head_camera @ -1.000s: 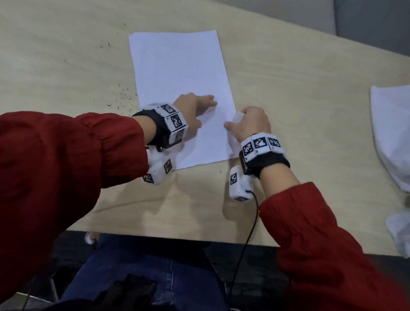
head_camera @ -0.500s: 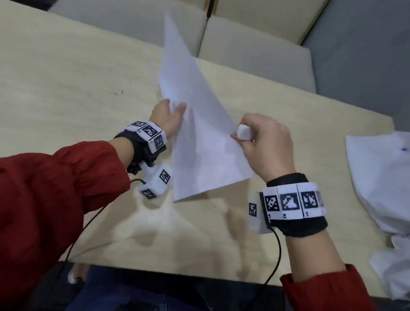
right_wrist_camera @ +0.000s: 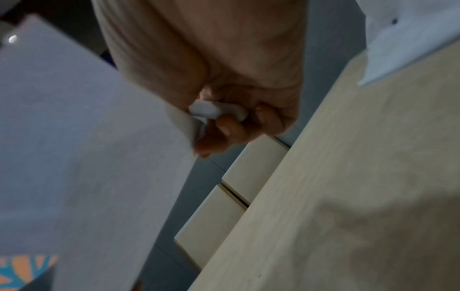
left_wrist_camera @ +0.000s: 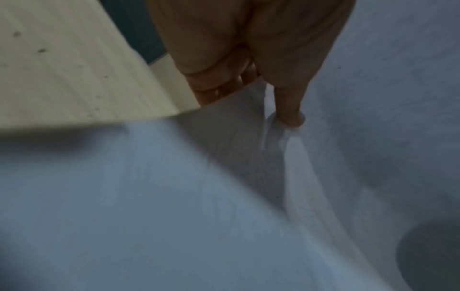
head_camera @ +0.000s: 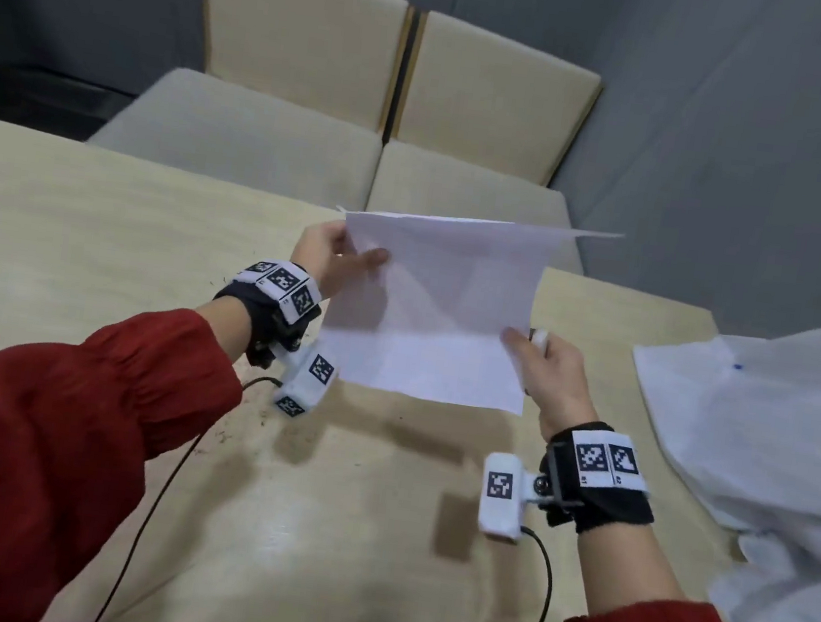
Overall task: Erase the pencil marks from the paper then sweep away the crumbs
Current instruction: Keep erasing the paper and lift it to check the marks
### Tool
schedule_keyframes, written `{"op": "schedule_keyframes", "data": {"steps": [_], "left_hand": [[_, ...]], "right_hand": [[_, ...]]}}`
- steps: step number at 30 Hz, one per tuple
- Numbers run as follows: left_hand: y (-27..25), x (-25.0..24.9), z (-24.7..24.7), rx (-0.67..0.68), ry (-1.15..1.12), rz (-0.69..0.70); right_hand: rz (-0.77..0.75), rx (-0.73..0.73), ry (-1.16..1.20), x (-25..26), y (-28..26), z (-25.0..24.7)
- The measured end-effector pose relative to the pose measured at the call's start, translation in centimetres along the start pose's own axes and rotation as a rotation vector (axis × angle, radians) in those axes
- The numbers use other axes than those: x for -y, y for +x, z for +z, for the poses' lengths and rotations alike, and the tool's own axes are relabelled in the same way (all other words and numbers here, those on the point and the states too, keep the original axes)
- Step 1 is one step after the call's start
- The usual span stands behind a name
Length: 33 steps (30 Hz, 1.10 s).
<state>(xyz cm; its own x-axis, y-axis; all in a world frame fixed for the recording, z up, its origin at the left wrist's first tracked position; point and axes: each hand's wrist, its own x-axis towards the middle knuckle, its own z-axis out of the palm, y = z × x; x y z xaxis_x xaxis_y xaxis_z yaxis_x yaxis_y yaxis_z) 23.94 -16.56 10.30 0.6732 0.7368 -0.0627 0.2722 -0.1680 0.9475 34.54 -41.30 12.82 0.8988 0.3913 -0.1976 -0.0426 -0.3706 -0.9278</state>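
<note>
The white paper sheet (head_camera: 439,309) hangs in the air above the wooden table (head_camera: 96,241), held upright between both hands. My left hand (head_camera: 337,258) pinches its upper left edge, thumb on the near face; in the left wrist view the paper (left_wrist_camera: 174,206) bends under that thumb. My right hand (head_camera: 539,362) pinches the sheet's right edge and also grips a small white eraser (head_camera: 540,338), seen in the right wrist view as a white block (right_wrist_camera: 216,111) tucked in the curled fingers beside the paper (right_wrist_camera: 87,147). Dark eraser crumbs (head_camera: 222,437) lie on the table near my left forearm.
A white cloth or garment (head_camera: 766,432) is heaped on the table's right side. Two beige chairs (head_camera: 372,99) stand behind the far edge. Wrist camera cables (head_camera: 157,502) trail over the near table edge.
The paper went from flat on the table to lifted and held upright in both hands. My right hand has taken hold of its right edge while keeping the eraser.
</note>
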Motion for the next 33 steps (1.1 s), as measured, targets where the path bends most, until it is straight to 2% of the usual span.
{"op": "schedule_keyframes", "data": {"steps": [2, 5, 8, 14, 20, 24, 28, 30, 32, 33], "left_hand": [[-0.2, -0.6, -0.1, 0.051, -0.086, 0.060], [-0.4, -0.7, 0.3, 0.075, -0.085, 0.121], [-0.1, -0.9, 1.1, 0.087, -0.071, 0.127], [1.1, -1.4, 1.6, 0.161, -0.046, 0.104], [2.1, -1.8, 1.6, 0.085, -0.144, 0.017], [2.1, -1.7, 1.5, 0.041, -0.095, 0.047], [2.6, -0.9, 1.0, 0.019, 0.047, 0.023], [2.7, 0.0, 0.9, -0.054, 0.181, -0.009], [2.6, 0.7, 1.5, -0.123, 0.181, -0.092], [2.4, 0.7, 2.1, -0.111, 0.138, -0.155]], "right_hand": [[-0.011, -0.047, 0.008, 0.1, 0.6, -0.8], [0.017, -0.043, 0.010, -0.1, 1.5, -1.9], [0.036, -0.034, -0.002, -0.5, 2.3, -2.2], [0.028, -0.122, 0.058, 1.0, 4.8, -2.5], [0.031, -0.099, 0.084, 1.2, 5.4, -2.3], [0.038, -0.111, 0.132, 0.4, 5.1, -1.8], [0.070, -0.241, 0.240, -0.9, 5.0, -1.7], [0.091, -0.313, 0.291, -1.4, 5.2, -1.7], [0.110, -0.377, 0.355, -2.0, 5.5, -1.8], [0.131, -0.405, 0.385, -2.3, 5.7, -1.8]]}}
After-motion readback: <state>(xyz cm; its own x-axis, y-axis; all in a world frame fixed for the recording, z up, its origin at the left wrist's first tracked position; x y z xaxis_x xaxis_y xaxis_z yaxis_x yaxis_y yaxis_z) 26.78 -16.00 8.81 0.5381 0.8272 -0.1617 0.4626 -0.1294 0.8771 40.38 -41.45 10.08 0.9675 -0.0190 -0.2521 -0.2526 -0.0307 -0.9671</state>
